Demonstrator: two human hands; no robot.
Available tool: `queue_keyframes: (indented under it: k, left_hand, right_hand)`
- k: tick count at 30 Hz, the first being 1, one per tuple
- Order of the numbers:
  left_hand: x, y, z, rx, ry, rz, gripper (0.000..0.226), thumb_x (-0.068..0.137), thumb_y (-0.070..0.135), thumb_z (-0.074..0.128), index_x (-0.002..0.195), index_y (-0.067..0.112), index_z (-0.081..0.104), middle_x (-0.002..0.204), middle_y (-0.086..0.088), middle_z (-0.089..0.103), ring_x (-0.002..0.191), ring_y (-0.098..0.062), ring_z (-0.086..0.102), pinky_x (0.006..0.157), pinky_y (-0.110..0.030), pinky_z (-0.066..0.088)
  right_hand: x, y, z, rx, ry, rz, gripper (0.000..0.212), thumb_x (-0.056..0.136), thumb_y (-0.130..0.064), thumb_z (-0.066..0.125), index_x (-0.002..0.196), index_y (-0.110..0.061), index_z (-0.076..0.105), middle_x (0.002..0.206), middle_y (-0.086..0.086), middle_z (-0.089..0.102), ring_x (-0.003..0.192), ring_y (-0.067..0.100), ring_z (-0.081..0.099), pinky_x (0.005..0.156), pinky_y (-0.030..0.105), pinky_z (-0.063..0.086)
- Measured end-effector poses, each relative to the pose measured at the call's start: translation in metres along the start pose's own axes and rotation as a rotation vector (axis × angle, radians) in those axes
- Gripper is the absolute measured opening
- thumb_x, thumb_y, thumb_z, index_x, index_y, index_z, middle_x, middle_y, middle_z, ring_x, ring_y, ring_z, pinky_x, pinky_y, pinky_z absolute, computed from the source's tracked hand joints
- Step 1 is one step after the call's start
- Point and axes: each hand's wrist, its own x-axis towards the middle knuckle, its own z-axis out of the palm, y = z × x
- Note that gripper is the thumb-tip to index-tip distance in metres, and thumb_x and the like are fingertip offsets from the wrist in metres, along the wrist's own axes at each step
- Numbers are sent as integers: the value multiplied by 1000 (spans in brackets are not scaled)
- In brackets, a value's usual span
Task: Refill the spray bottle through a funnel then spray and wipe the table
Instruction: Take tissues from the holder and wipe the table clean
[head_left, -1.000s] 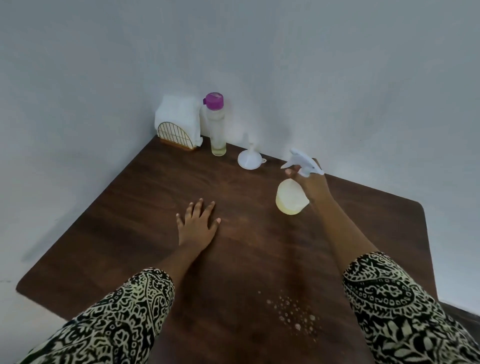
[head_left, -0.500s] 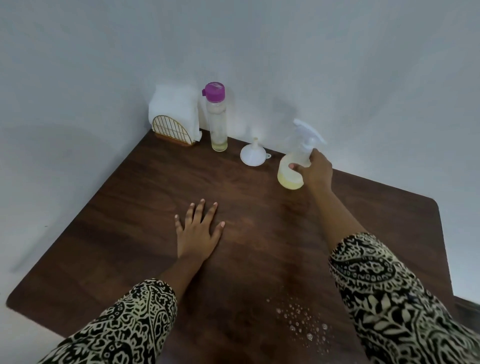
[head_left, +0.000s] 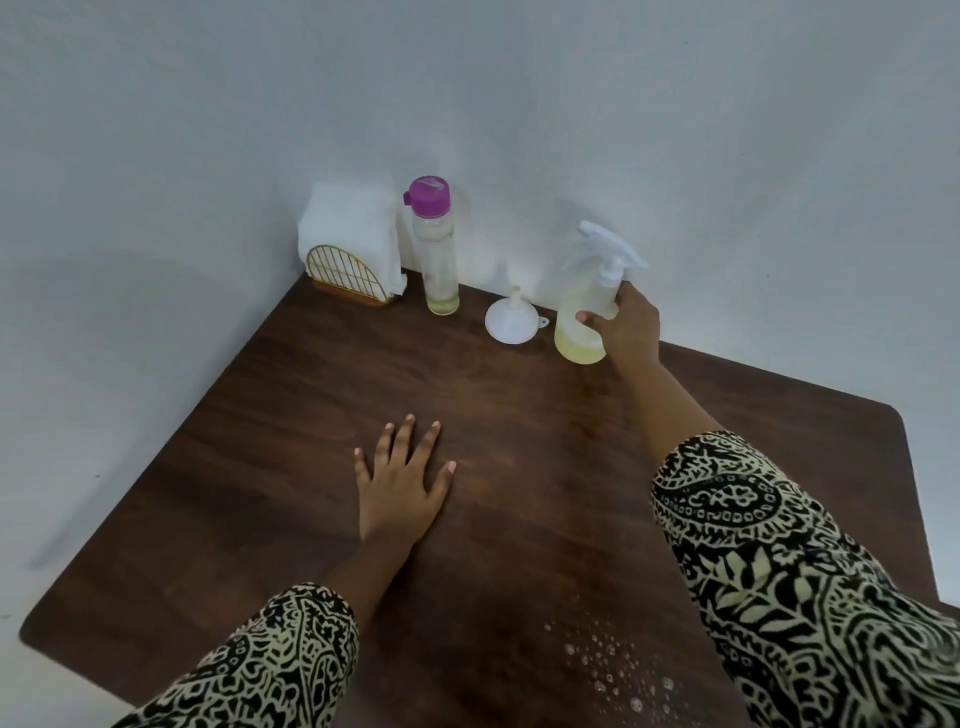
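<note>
A clear spray bottle (head_left: 579, 332) with a white trigger head and pale yellow liquid in its bottom stands upright at the back of the dark wooden table (head_left: 270, 467). My right hand (head_left: 626, 325) is wrapped around its right side. To its left a white funnel (head_left: 511, 322) rests upside down on the table. My left hand (head_left: 402, 483) lies flat on the table's middle, fingers spread, holding nothing. Droplets of spray (head_left: 615, 665) dot the near right of the table.
A tall clear bottle (head_left: 439, 260) with a purple cap stands at the back, near the corner of the two walls. Left of it a gold wire holder (head_left: 348, 273) keeps white folded cloths (head_left: 350, 221). The table's right edge runs diagonally.
My right hand carried the spray bottle from a tilted position in the air back to the rear of the table and stood it upright beside the funnel. My left hand stayed flat.
</note>
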Motion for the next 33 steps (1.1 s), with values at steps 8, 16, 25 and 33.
queue_keyframes:
  k: [8, 16, 25, 33]
  left_hand:
    - [36, -28, -13, -147, 78, -117, 66, 88, 62, 26, 146, 32, 36, 157, 5, 30, 146, -15, 19, 118, -43, 7]
    - [125, -81, -32, -105, 139, -187, 59, 97, 52, 37, 150, 30, 26, 161, 0, 19, 148, -20, 11, 118, -47, 8]
    - [247, -84, -99, -499, 373, -207, 110, 70, 71, 64, 153, 17, 16, 160, -12, 16, 147, -29, 14, 118, -48, 18]
    - [266, -84, -97, -575, 278, -236, 115, 71, 67, 68, 154, 14, 8, 162, -5, 10, 148, -23, 12, 118, -49, 20]
  right_hand:
    - [-70, -86, 45, -131, 105, -118, 36, 88, -23, 59, 120, -7, 55, 117, 16, 56, 110, 34, 52, 87, 37, 42]
    - [-5, -223, 139, -468, -233, -713, 33, 92, -2, 48, 124, -8, 53, 121, 10, 53, 104, 27, 57, 75, 32, 43]
    - [60, -287, 168, -639, -137, -673, 23, 93, -3, 50, 116, -4, 55, 115, 13, 55, 101, 30, 59, 71, 32, 43]
    - [71, -300, 169, -632, -150, -579, 21, 86, 0, 55, 100, -10, 66, 99, 8, 67, 87, 29, 64, 63, 28, 44]
